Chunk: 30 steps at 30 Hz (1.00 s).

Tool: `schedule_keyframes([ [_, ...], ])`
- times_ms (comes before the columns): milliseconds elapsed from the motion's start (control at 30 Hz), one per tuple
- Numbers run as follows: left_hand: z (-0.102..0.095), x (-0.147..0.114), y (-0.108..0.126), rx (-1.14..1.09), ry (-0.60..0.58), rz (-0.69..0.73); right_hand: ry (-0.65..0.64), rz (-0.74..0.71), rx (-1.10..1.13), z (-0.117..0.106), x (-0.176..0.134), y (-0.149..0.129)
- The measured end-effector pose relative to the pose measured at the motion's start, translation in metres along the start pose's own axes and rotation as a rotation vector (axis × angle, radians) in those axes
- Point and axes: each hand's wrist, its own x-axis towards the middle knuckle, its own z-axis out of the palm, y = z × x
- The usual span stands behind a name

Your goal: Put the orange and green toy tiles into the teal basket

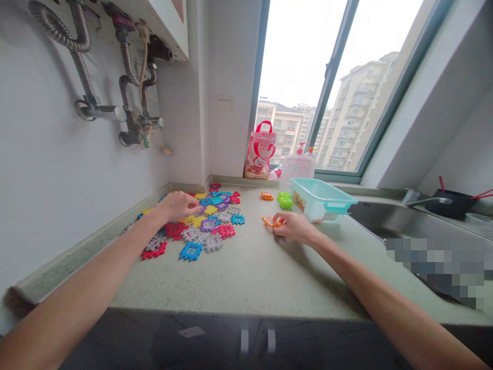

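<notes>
Head view shows me both of my bare hands out over a pale green speckled countertop [246, 267]. My right hand [296, 227] rests on an orange interlocking plastic tile [270, 221], fingers curled down onto it and pinching its near edge; the tile lies flat on the counter, just in front of a light teal plastic box [321, 199]. My left hand [177, 205] is lowered onto the heap of coloured plastic tiles [204, 223] spread at the left of the counter near the wall, fingers bent and touching the yellow pieces at the top of the heap; I cannot tell whether it has actually closed on one.

Around the heap I see a blue tile [190, 251] and a red tile [154, 251] lying at its near edge. A second orange tile [267, 196] and a small stack of green tiles [285, 200] sit apart, between the heap and the teal box. Behind the box stand a clear pump bottle [297, 167] and a red-handled gift bag [260, 151] on the window sill. A steel sink [389, 221] lies to the right, and metal hoses [131, 87] hang on the left wall.
</notes>
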Motion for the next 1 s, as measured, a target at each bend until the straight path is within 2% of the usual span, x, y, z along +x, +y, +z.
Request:
schedule_keyframes([
  [133, 0.001, 0.001, 0.000, 0.007, -0.001, -0.003, 0.037, 0.004, 0.131, -0.004, 0.007, 0.013],
  [267, 0.002, 0.002, 0.002, 0.034, -0.018, 0.013, 0.119, 0.007, 0.205, 0.002, 0.023, 0.015],
  [367, 0.003, 0.003, 0.004, 0.067, -0.033, 0.011, 0.164, -0.058, 0.150, 0.012, 0.035, 0.010],
  [467, 0.003, 0.004, 0.004, 0.093, -0.036, 0.014, 0.144, -0.126, 0.097, 0.021, 0.040, 0.006],
  [767, 0.003, 0.004, -0.001, 0.066, -0.032, 0.013, 0.141, -0.079, -0.043, 0.026, 0.029, -0.008],
  [900, 0.002, 0.003, 0.003, 0.056, -0.030, 0.016, 0.062, -0.176, -0.092, 0.035, 0.032, -0.011],
  [1000, 0.001, 0.003, 0.006, 0.060, -0.037, 0.025, 0.095, -0.202, -0.079, 0.039, 0.034, -0.007],
])
